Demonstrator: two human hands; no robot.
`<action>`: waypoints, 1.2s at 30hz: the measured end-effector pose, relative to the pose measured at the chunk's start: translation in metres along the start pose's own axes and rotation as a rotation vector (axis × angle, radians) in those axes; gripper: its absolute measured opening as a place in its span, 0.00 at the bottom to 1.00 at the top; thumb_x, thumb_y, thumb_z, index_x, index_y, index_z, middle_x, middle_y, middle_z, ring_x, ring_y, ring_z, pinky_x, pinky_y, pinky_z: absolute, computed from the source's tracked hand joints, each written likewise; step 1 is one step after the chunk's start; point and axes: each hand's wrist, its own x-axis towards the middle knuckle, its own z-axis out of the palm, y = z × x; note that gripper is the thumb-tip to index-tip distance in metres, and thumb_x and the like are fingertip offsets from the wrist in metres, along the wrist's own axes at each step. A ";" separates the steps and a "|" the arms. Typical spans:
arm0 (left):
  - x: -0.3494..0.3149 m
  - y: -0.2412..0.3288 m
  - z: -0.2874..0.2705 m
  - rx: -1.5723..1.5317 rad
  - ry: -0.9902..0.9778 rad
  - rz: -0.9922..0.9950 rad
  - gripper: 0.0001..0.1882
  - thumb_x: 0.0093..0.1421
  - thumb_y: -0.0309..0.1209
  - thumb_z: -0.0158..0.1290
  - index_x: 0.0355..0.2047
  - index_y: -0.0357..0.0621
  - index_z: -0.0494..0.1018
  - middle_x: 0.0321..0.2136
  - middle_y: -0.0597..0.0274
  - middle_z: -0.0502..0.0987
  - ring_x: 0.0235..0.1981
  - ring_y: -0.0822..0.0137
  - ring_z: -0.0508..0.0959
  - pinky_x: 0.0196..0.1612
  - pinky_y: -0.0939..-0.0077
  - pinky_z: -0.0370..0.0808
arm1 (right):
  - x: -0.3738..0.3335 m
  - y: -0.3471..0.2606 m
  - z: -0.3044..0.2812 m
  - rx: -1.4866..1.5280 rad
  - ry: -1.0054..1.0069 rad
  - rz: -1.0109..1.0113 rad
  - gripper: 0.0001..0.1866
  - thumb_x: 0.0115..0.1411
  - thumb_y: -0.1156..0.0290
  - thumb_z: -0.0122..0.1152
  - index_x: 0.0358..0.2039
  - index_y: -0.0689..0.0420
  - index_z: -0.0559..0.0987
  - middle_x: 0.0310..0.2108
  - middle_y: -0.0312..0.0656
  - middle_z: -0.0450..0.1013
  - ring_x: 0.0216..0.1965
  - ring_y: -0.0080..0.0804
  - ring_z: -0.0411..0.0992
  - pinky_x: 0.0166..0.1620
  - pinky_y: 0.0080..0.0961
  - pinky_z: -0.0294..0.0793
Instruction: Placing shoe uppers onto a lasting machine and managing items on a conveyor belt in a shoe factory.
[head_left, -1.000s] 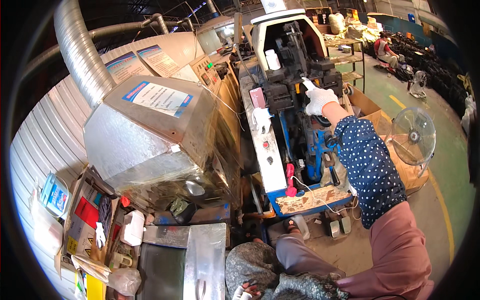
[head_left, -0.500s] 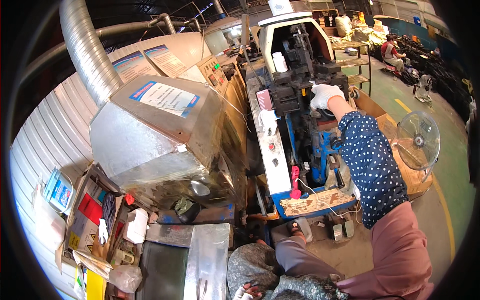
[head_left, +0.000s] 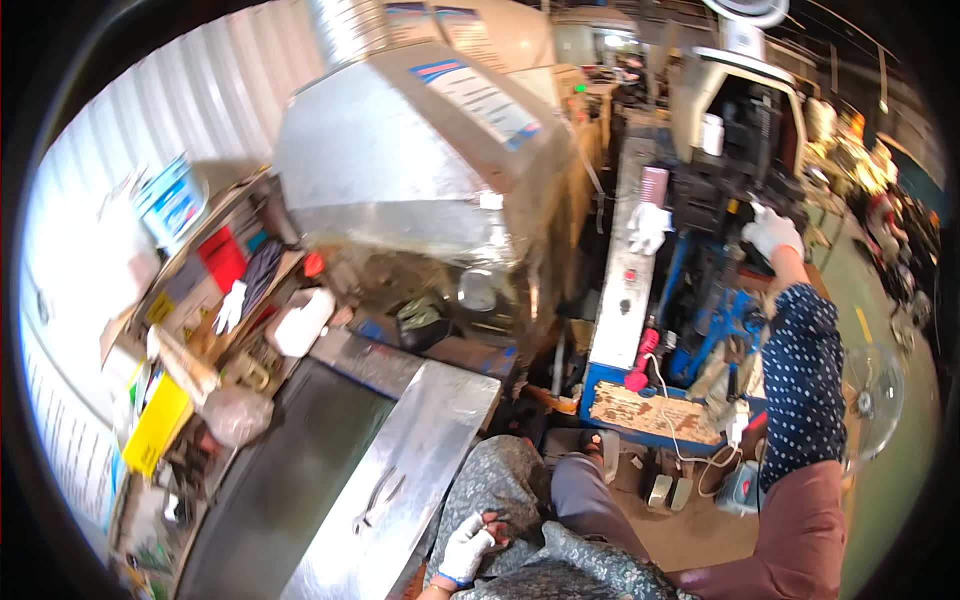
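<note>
Blue machine bench (head_left: 606,385), worn wooden board (head_left: 655,412), pink-handled tool (head_left: 640,358), white cable (head_left: 690,455)

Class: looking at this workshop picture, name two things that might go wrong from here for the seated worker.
1. The gloved right hand reaches into the dark machine head; the glove might snag there.
2. Loose white cables trail beside the feet and could catch a foot.

Right hand (head_left: 772,230) hemmed by black machine parts (head_left: 720,190); open aisle (head_left: 885,330) rightward past fan (head_left: 872,400)
</note>
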 end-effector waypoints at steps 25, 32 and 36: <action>0.007 -0.017 -0.022 0.052 -0.105 0.131 0.23 0.65 0.25 0.50 0.61 0.36 0.66 0.48 0.61 0.77 0.41 0.73 0.76 0.42 0.79 0.74 | -0.067 0.011 0.013 -0.006 0.091 0.008 0.33 0.51 0.59 0.62 0.59 0.50 0.71 0.55 0.57 0.64 0.53 0.60 0.69 0.56 0.45 0.71; 0.004 -0.007 -0.015 0.150 -0.096 0.165 0.23 0.64 0.26 0.48 0.60 0.37 0.67 0.48 0.59 0.77 0.42 0.73 0.76 0.45 0.80 0.72 | -0.079 0.046 0.013 0.080 -0.062 -0.009 0.45 0.43 0.56 0.68 0.64 0.49 0.66 0.60 0.56 0.62 0.58 0.58 0.67 0.59 0.46 0.69; -0.003 -0.004 -0.008 0.005 -0.122 0.121 0.20 0.66 0.28 0.47 0.57 0.37 0.67 0.44 0.58 0.78 0.38 0.70 0.77 0.42 0.77 0.75 | -0.111 0.055 0.045 0.066 0.255 -0.057 0.41 0.44 0.61 0.68 0.62 0.49 0.69 0.53 0.54 0.67 0.52 0.60 0.70 0.55 0.45 0.72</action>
